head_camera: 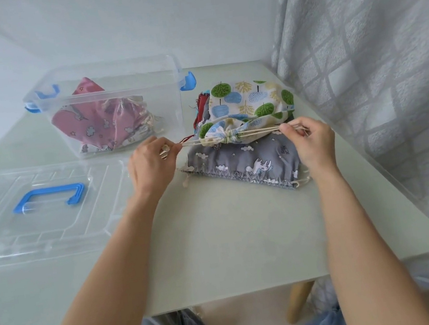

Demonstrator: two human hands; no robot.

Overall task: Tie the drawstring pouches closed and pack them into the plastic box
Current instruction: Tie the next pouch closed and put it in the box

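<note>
Nearest the front edge of the pale table (218, 243), two bare forearms reach in over a bare stretch of tabletop. Toward the left edge lies the clear lid (37, 210) of the box, flat, its blue handle (49, 197) facing up. Past the middle of the table, the left hand (151, 165) pinches the cream drawstring (191, 143) between curled fingers, and the right hand (312, 144) pinches the cords on the other side, so the strings run taut between both hands. Between them sits the gathered neck of the tree-print pouch (249, 100), cinched tight and resting on top of a grey cloud-print pouch (241, 164), which lies flat near the right edge with its mouth gathered toward the front. A bit of red fabric (200, 104) shows behind the tree-print pouch on its left; what it belongs to is unclear. Farther back, toward the far left corner, stands the clear plastic box (107, 105) with blue latches, holding pink pouches (88, 124) whose tied cords show through the wall. A grey patterned curtain (371, 59) hangs along the right edge, touching the table.
</note>
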